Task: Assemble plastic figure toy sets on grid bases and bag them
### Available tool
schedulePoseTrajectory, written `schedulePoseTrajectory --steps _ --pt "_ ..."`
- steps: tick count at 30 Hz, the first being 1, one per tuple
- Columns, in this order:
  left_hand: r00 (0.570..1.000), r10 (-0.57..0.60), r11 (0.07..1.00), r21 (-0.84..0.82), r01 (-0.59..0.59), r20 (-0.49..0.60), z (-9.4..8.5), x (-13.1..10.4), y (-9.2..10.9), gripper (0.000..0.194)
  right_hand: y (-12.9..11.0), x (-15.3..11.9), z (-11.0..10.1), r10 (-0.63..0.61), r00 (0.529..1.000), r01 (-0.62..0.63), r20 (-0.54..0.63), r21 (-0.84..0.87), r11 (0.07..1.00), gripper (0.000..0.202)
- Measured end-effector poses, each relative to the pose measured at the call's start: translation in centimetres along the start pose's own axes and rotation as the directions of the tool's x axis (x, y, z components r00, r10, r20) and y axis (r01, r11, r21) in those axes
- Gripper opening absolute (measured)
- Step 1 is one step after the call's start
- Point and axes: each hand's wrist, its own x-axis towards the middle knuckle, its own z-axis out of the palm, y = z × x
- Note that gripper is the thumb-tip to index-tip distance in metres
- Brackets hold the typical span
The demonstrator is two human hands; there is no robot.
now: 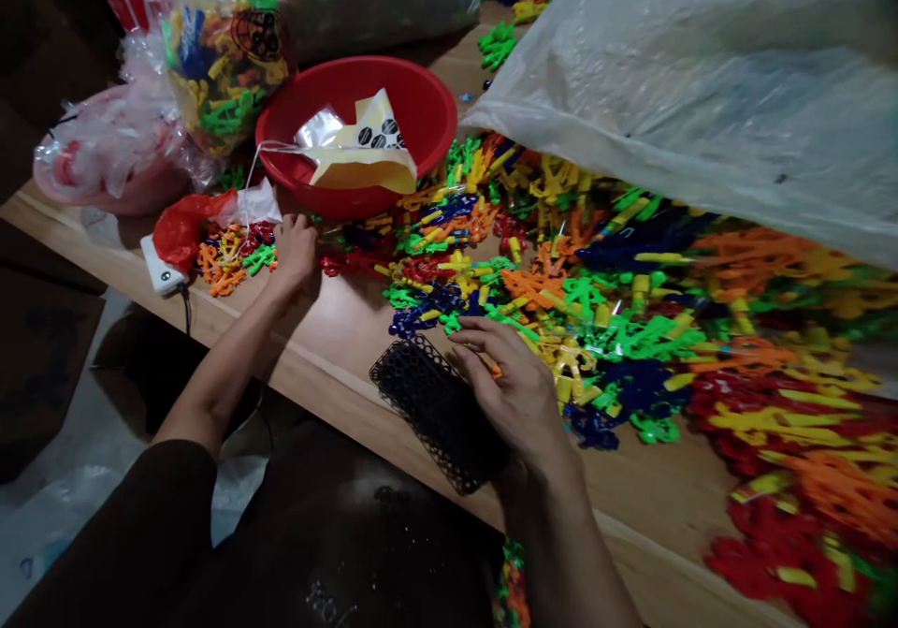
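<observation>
My left hand [295, 248] reaches to the back of the wooden table, beside a small pile of coloured plastic pieces [223, 258]. Its fingers are bent, and their tips are hidden. Close to the front edge lies a black openwork plastic tray [435, 403], with holes all over its surface. My right hand [515, 380] is over the right side of this tray, thumb and fingers apart. A bit of orange shows between thumb and fingers; whether it is held or lies behind, I cannot tell.
Bright plastic pieces with yellow parts [575, 300] heap across the right, partly under a translucent plastic sheet [702, 94]. Behind stands a red basin [357, 202] holding paper. A bag of pieces [224, 76], a pink basin [105, 188] and a white power bank [163, 268] are at left.
</observation>
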Motion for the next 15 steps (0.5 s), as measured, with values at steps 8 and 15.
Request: schedulePoseTrajectory --steps 8,15 --pt "0.871 0.482 0.813 -0.42 -0.403 0.096 0.0 -10.7 7.5 0.021 -1.4 0.2 1.4 -0.092 0.996 0.093 0.014 -0.039 0.995 0.036" --pt "0.911 0.408 0.649 -0.719 -0.248 0.055 -0.5 -15.3 8.6 0.026 -2.3 -0.4 1.4 -0.131 0.987 0.135 0.093 -0.037 0.99 0.035"
